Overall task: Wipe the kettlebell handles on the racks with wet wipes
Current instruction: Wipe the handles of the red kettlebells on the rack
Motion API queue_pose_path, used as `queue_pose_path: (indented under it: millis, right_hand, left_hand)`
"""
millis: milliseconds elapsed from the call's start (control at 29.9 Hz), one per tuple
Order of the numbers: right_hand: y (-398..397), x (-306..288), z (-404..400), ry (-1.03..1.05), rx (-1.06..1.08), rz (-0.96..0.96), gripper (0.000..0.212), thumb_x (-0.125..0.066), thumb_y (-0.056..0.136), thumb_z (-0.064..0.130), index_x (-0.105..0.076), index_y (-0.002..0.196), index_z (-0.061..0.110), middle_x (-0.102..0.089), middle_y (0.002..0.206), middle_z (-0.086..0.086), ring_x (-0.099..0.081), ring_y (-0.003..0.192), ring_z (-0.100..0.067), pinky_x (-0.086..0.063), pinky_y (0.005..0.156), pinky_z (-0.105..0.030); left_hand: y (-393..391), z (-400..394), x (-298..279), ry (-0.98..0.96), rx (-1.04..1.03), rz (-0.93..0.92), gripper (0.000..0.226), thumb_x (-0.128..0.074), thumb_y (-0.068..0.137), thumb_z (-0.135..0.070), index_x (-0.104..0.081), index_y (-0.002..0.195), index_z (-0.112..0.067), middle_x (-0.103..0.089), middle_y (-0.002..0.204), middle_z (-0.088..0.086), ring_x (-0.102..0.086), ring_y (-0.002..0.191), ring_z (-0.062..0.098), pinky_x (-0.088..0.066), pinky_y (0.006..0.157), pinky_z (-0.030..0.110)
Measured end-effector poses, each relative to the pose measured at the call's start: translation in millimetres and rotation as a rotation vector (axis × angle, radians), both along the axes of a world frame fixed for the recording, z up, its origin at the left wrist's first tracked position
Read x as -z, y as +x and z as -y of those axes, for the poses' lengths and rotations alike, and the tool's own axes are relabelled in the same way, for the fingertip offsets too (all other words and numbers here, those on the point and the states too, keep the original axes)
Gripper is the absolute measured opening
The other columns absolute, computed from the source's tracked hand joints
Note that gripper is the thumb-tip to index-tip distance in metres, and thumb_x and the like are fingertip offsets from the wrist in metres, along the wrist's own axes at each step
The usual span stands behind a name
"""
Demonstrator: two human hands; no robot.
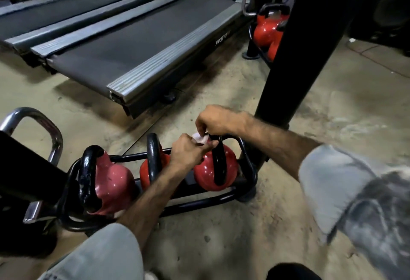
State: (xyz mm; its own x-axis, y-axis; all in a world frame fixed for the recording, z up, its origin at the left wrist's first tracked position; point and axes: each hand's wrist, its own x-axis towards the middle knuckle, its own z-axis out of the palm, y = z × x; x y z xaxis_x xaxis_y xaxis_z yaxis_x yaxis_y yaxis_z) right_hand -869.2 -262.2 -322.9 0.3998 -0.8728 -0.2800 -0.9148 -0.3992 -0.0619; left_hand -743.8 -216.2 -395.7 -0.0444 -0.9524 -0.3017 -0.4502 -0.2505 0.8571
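Three red kettlebells with black handles sit in a low black rack [248,168] on the floor. Above the right kettlebell [213,173], my left hand [188,153] holds a white wet wipe [199,138] against the top of its handle [218,162]. My right hand [215,121] pinches the wipe's upper edge from above. The middle kettlebell [153,164] stands just left of my left wrist, and the left kettlebell [106,182] has a chipped handle. The top of the right handle is hidden under my fingers.
A treadmill deck [137,42] lies beyond the rack. A thick black post [295,57] rises just right of my hands. Farther back stands another rack with red kettlebells [268,29]. A chrome handle [35,122] sits at the left. Bare concrete floor spreads to the right.
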Motion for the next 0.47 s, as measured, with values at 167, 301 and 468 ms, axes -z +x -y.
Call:
queue_pose_path:
  millis: [167,301,468]
  right_hand:
    - [-12,19,-32,-0.058,0.185,0.245,0.033,-0.081,0.067,0.020,-0.070,0.098,0.024,-0.072,0.098,0.005,-0.066,0.095,-0.018,-0.053,0.083,-0.031]
    - [-13,22,-67,-0.120,0.338,0.421,0.031,-0.065,0.076,0.000,-0.071,0.099,0.020,-0.072,0.099,0.003,-0.065,0.095,-0.018,-0.048,0.079,-0.024]
    - [-3,19,-114,0.228,0.429,0.412,0.014,-0.067,0.080,0.022,-0.072,0.092,0.018,-0.070,0.097,-0.008,-0.065,0.096,-0.024,-0.051,0.085,-0.026]
  left_hand:
    - [-11,-24,-5,0.050,-0.095,-0.131,0.039,-0.078,0.076,-0.035,-0.051,0.087,-0.010,-0.071,0.086,0.013,-0.070,0.068,0.023,-0.060,0.060,0.040]
    - [-8,-36,-14,0.071,-0.196,-0.181,0.018,-0.071,0.084,-0.027,-0.054,0.086,-0.022,-0.070,0.090,0.015,-0.069,0.074,0.027,-0.060,0.066,0.042]
    - [20,-62,-21,0.115,-0.212,-0.107,0.005,-0.061,0.080,-0.030,-0.057,0.077,-0.030,-0.068,0.081,0.002,-0.068,0.082,0.028,-0.056,0.074,0.045]
